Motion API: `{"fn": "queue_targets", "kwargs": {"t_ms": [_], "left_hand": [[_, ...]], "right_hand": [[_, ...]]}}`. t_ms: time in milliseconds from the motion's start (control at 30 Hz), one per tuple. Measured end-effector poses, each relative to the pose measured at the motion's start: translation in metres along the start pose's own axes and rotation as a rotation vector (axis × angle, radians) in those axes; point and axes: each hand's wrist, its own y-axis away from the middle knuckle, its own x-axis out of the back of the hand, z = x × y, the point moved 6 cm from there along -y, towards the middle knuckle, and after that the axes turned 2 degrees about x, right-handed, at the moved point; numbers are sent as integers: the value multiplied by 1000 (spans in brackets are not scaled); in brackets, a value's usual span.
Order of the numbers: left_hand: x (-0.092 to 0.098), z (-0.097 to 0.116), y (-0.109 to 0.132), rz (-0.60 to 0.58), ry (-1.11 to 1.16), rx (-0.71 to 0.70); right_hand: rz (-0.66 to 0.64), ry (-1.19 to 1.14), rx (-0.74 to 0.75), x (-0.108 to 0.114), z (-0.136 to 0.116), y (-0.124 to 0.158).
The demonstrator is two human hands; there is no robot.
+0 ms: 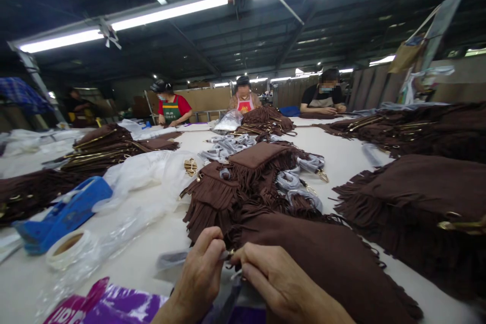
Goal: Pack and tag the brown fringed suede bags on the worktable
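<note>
Close in front of me lies a brown fringed bag (pixel 304 243), its flat face up and strips of fringe along its edge. My left hand (pixel 203 268) is closed in a pinch on a strap (pixel 172 259) wrapped in greyish plastic, beside a small metal fitting (pixel 230 253). Right across from it, my right hand (pixel 271 276) pinches at the near left corner of the bag. The fingertips almost meet, and they hide most of the fitting. A purple plastic bag (pixel 125 306) is under and left of my wrists.
More fringed bags (pixel 261 154) and plastic-wrapped straps (pixel 292 180) are heaped ahead; stacks lie right (pixel 421 187) and left (pixel 102 152). A blue tape dispenser (pixel 64 215), a tape roll (pixel 68 249) and clear plastic (pixel 148 177) lie left. Several people work across the table.
</note>
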Motion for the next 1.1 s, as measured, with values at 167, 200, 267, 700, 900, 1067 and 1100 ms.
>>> {"fn": "queue_targets", "kwargs": {"t_ms": [167, 200, 267, 700, 900, 1067, 1100], "left_hand": [[0, -5, 0, 1, 21, 21], [-1, -6, 1, -1, 23, 20], [-1, -7, 4, 5, 23, 15], [5, -3, 0, 44, 51, -45], [5, -6, 1, 30, 89, -32], [7, -12, 2, 30, 112, -11], [8, -14, 2, 28, 120, 10]], "right_hand": [[237, 189, -116, 22, 15, 0], [218, 155, -68, 21, 12, -1], [98, 116, 32, 11, 3, -4], [-71, 182, 152, -3, -11, -28], [-76, -18, 227, -9, -12, -42], [-22, -284, -38, -10, 13, -64], [82, -346, -117, -5, 23, -66]]}}
